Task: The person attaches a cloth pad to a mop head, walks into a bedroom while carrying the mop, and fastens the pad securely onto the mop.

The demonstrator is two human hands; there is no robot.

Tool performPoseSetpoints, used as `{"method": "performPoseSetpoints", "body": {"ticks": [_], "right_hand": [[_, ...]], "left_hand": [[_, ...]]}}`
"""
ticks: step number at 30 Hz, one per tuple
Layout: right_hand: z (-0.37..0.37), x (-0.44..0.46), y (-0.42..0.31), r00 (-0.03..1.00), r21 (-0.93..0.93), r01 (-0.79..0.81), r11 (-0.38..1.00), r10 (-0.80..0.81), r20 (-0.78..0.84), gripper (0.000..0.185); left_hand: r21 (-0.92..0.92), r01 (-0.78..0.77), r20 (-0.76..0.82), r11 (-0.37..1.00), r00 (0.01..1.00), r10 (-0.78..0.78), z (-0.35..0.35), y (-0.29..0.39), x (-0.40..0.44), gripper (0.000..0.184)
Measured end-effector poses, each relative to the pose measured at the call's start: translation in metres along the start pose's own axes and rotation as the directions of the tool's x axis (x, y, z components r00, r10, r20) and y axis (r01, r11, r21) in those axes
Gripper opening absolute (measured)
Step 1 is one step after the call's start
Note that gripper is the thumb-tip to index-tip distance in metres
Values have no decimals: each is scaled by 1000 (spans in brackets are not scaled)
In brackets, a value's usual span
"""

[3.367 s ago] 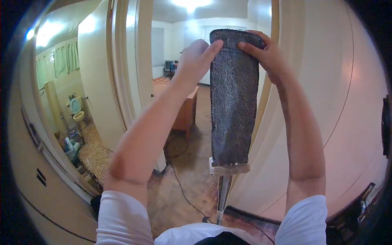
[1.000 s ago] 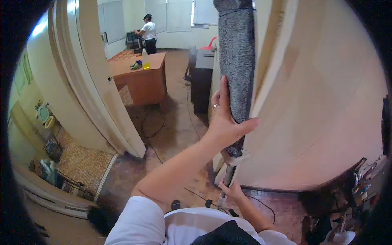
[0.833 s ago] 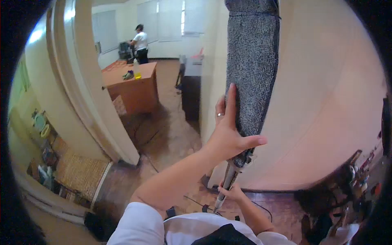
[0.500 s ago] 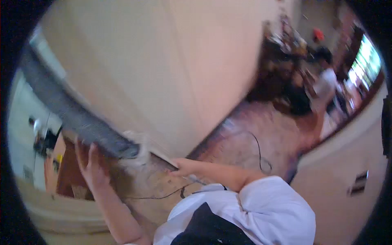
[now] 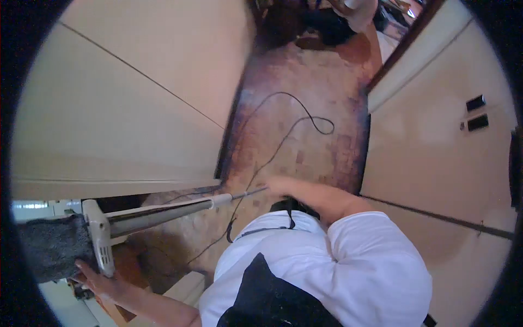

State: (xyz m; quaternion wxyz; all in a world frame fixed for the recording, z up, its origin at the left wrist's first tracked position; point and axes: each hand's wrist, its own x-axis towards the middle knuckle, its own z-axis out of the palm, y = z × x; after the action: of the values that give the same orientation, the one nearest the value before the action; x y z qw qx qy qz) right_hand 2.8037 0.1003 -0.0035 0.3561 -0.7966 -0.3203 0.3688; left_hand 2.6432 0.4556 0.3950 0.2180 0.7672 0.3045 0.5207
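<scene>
Soft-looking mop pad, stiff pole, likely light; hold mid-pole. Left hand at pad edge, right hand blurred by pole end, can't tell either grip

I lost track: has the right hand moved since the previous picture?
Yes: the right hand, which then nearly met the foot of the pale wall, now shows clear of it, to its right.

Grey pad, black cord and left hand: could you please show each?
Grey pad (image 5: pixel 52 248): head view, middle of its surface.
Black cord (image 5: pixel 311 117): head view, where it crosses itself.
Left hand (image 5: pixel 102 284): head view, its middle.
</scene>
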Motion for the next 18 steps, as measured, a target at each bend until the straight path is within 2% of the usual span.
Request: {"method": "performPoseSetpoints", "body": {"ticks": [1,2,3,4,5,6,7,8,10,12,14,15,18], "right_hand": [[-4,-28,18,991,17,-109,994,110,-81,46],[0,-46,50,980,-44,-126,991,118,-161,40],[0,-77,67,924,111,-273,956,292,-245,38],[-15,-110,59,787,336,-541,771,605,-120,38],[21,-124,132,735,264,-529,807,591,-332,40],[27,-165,129,585,582,-542,606,770,-257,42],[35,-200,129,439,484,-704,520,854,-279,43],[64,-231,153,328,481,-757,442,894,-306,44],[129,-283,195,222,459,-830,316,943,-249,45],[171,-317,177,227,461,-832,308,948,-224,39],[226,-329,185,184,553,-803,220,976,-120,36],[254,-334,184,161,594,-787,167,985,-65,35],[285,-325,138,120,601,-793,98,993,-3,35]], "left_hand": [[52,-113,40,992,993,111,-1,-7,4,77],[94,-226,79,970,973,219,-3,-14,7,80],[375,-409,160,832,913,376,-4,-6,1,80],[450,-468,179,760,881,437,-1,-14,3,72],[523,-519,197,676,846,496,1,-22,5,66],[590,-557,214,585,806,552,8,-17,2,62],[590,-561,198,581,798,570,12,-11,-3,61],[586,-582,200,563,778,596,15,-13,-2,59],[580,-621,203,526,737,645,20,-15,-1,56],[530,-621,177,577,747,640,30,-25,3,55],[448,-680,147,580,696,702,43,-46,16,54],[389,-736,122,554,638,761,53,-66,34,53],[381,-830,137,408,487,862,77,-76,52,53]]}}
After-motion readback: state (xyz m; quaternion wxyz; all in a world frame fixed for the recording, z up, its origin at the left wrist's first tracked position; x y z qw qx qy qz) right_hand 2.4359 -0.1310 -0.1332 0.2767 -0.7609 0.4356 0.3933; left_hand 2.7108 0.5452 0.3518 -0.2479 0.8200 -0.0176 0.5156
